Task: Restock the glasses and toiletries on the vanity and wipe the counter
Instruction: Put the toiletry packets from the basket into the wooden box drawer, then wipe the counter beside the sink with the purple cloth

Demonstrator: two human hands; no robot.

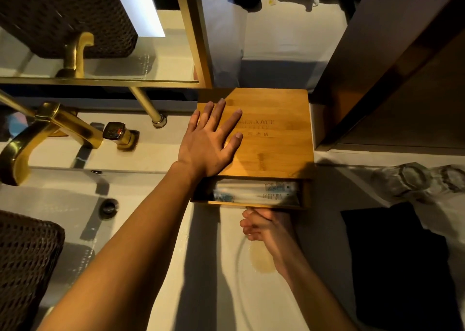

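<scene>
A wooden amenity box [274,152] with printed lettering sits on the white vanity counter [206,267], against the wall. My left hand [210,139] lies flat on its lid, fingers spread. The box's drawer [251,205] is slid partly out towards me. Wrapped toiletries [254,192] lie inside it. My right hand [266,227] is at the drawer's front edge, fingers curled under it. Two glasses [417,179] stand at the right, blurred.
A gold faucet [45,134] and the sink basin [50,205] are at the left, with a drain knob [108,208]. A dark woven basket [22,267] sits at the lower left. A black cloth [397,267] lies at the right. A gold-framed mirror [100,28] stands behind.
</scene>
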